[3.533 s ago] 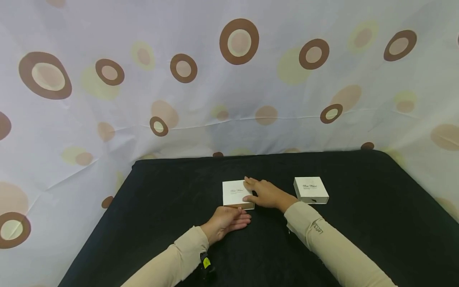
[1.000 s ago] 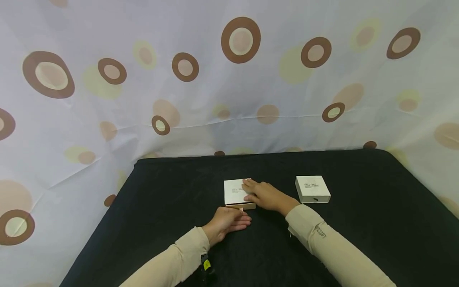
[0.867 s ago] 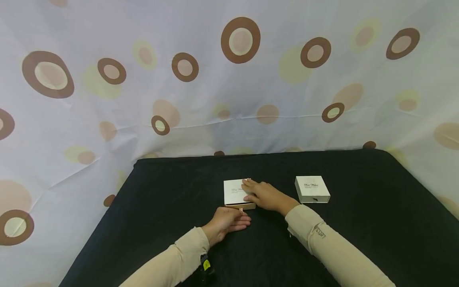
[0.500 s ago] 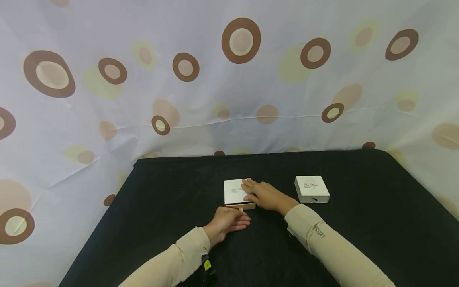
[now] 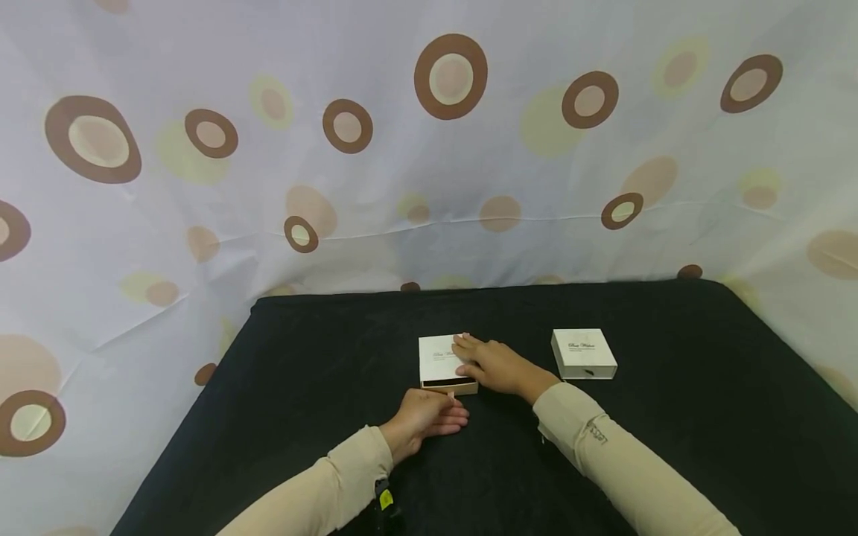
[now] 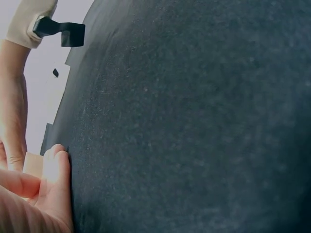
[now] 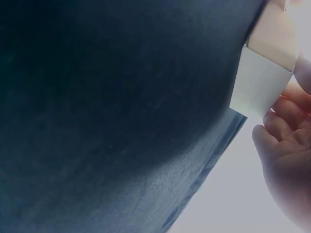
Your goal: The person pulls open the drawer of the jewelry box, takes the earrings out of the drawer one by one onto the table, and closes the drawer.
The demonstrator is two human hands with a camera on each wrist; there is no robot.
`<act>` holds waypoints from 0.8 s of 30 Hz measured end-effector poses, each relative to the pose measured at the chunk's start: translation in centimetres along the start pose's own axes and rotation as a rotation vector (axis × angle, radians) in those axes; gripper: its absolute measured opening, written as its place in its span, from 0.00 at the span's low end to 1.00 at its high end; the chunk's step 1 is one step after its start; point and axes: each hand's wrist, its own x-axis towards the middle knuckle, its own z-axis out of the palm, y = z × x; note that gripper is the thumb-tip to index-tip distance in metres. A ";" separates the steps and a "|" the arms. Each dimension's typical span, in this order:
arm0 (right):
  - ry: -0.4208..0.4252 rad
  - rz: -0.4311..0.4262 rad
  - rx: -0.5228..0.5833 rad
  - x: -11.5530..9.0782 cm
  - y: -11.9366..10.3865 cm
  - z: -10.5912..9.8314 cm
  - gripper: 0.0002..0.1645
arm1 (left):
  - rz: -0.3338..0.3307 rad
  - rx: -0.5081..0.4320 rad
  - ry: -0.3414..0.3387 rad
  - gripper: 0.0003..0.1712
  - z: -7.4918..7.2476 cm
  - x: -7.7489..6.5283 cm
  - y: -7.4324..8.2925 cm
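Observation:
A white drawer-style gift box (image 5: 440,359) with dark script lies on the black cloth. Its tan drawer (image 5: 459,388) sticks out a little at the near side, with a dark gap showing behind its front edge. My left hand (image 5: 421,418) pinches a small pale pull tab on the drawer between thumb and fingers, the other fingers stretched out below. On the right side of the box, my right hand (image 5: 499,365) grips the white sleeve (image 7: 260,82), thumb and fingers lying over its top. What is inside the drawer cannot be seen.
A second white box (image 5: 583,353) with similar script and a dark pull tab stands to the right, by the right wrist. Black cloth (image 5: 322,357) covers the table. Behind it hangs a pale curtain (image 5: 389,186) with brown circles.
The drawer has slid slightly out toward me, opening a dark gap under the sleeve's near edge. My left hand has drawn back a little with the tab; the right hand stays on the box.

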 end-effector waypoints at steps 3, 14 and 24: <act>0.005 -0.006 0.003 -0.1 0.1 0.1 0.33 | 0.000 0.005 0.005 0.14 0.1 -0.2 0.0; 0.019 -0.021 0.019 -0.1 0.0 0.1 0.32 | -0.015 0.026 0.008 0.12 0.0 -0.6 -0.2; 0.022 -0.014 0.014 -0.2 -0.1 0.0 0.32 | -0.017 0.022 -0.010 0.13 0.1 -1.2 -0.2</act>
